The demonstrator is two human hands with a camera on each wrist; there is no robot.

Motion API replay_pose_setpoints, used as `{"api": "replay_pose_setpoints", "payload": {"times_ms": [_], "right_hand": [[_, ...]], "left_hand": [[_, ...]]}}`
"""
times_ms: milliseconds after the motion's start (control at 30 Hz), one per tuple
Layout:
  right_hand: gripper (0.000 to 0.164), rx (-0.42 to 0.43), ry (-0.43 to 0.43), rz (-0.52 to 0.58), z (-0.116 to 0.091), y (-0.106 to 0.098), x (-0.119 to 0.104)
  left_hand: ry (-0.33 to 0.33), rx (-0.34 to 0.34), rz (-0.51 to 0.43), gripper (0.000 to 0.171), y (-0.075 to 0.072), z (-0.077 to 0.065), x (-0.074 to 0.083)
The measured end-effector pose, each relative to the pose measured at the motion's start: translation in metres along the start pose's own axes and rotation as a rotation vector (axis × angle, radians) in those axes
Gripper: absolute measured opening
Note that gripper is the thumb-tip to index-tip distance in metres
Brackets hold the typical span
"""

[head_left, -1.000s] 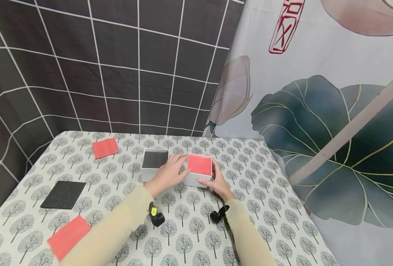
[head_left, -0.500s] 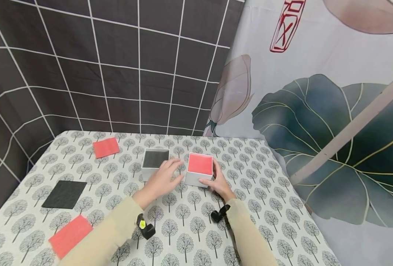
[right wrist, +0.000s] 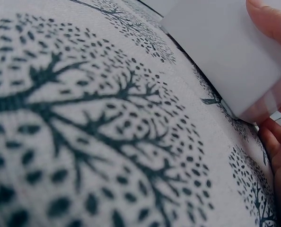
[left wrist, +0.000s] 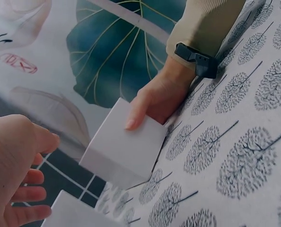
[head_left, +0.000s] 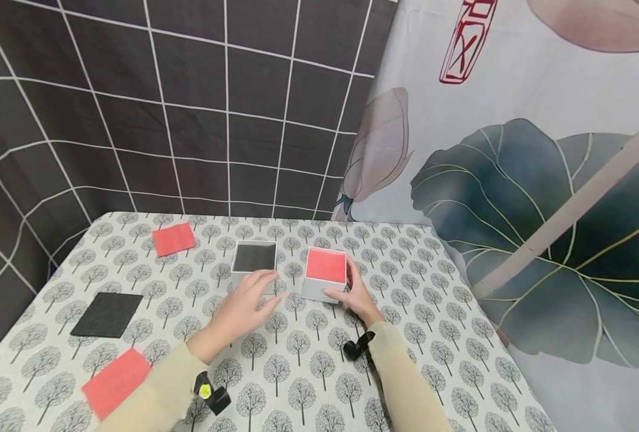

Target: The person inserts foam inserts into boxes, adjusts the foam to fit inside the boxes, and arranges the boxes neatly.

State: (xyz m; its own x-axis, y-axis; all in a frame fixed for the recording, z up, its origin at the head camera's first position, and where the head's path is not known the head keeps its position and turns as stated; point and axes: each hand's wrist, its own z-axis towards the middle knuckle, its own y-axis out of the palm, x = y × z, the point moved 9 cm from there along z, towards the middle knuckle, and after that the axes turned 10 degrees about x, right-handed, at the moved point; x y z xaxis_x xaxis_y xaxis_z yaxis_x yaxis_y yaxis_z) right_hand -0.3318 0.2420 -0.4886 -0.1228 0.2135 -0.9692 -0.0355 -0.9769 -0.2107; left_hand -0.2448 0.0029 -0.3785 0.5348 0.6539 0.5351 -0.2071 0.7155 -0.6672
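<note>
My right hand (head_left: 356, 295) grips a small white box (head_left: 319, 290) at its right side, thumb on the front wall and fingers around the far side. A flat red square (head_left: 326, 264) fills the box's top inside the rim. The right wrist view shows this box's wall (right wrist: 230, 52) and the thumb (right wrist: 272, 21) against it. To the left stands a second white box (head_left: 240, 278) with a black square (head_left: 254, 257) inside. In front of it my left hand (head_left: 238, 309) hovers with loosely bent fingers, holding nothing and overlapping the box's lower corner.
A red cloth-like square (head_left: 173, 240) lies at the back left of the table. A black square (head_left: 107, 315) and another red one (head_left: 116, 382) lie nearer on the left. The tree-print tablecloth (head_left: 303, 384) covers the table. A dark grid curtain (head_left: 189, 120) hangs behind.
My left hand has left the red-topped box and moved left and toward me, ending in front of the box with the black square. My right hand keeps its hold in place.
</note>
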Motion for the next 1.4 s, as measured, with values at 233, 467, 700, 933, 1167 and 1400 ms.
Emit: {"api": "replay_pose_setpoints", "payload": {"times_ms": [233, 467, 700, 933, 1167, 1400], "right_hand": [[0.109, -0.026, 0.027, -0.010, -0.002, 0.000, -0.007], [0.109, -0.040, 0.024, -0.012, -0.012, 0.003, -0.028], [0.107, -0.044, 0.022, -0.019, -0.014, 0.004, -0.031], [0.107, -0.034, 0.029, -0.029, -0.014, 0.003, -0.032], [0.107, -0.031, 0.034, -0.035, -0.012, 0.002, -0.031], [0.107, -0.031, 0.023, -0.026, -0.012, 0.003, -0.031]], "left_hand": [[-0.054, -0.007, 0.027, 0.051, -0.012, -0.016, -0.016], [-0.118, -0.012, 0.082, 0.056, -0.026, -0.031, -0.030], [-0.211, -0.049, 0.122, 0.056, -0.040, -0.047, -0.046], [-0.260, -0.043, 0.161, 0.058, -0.057, -0.062, -0.058], [-0.310, -0.022, 0.187, 0.060, -0.074, -0.084, -0.070], [-0.353, -0.013, 0.219, 0.065, -0.088, -0.106, -0.082]]}}
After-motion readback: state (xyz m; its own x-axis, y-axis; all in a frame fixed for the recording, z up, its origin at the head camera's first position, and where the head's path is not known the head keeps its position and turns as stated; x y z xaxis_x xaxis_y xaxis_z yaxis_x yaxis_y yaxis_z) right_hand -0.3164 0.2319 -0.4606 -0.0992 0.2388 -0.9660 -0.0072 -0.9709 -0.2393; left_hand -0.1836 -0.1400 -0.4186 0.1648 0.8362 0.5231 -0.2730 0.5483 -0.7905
